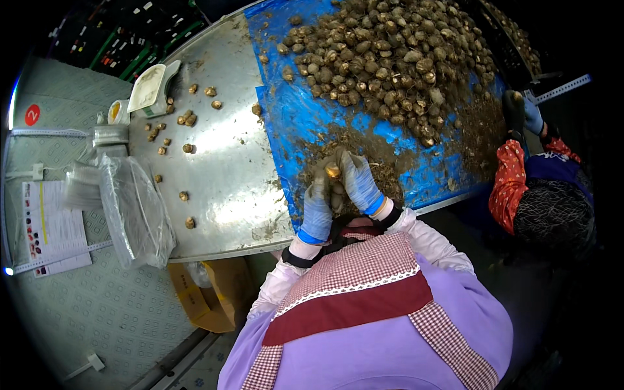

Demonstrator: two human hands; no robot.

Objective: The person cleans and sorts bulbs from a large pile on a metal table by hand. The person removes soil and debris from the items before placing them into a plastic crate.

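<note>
Both my hands are together over the near edge of a blue sheet, in soiled gloves with blue cuffs. A small brown taro corm (333, 170) with a pale, exposed end shows between them. My left hand (316, 203) is closed round it from the left. Bent over it from the right is my right hand (359, 181), its fingers closed against the corm and partly hidden. Loose soil and root scraps (380, 153) lie around the hands. Beyond them rises a large heap of unsorted, soil-covered taro corms (390, 65) on the blue sheet (276, 123).
Left of the sheet, several scattered corms (188, 148) lie on the bare metal tabletop (240, 188). A weighing scale (151, 90) stands at the far left, with clear plastic bags (133, 208) nearer. Below is a cardboard box (218, 296). A co-worker's gloved hands (523, 112) are at the right.
</note>
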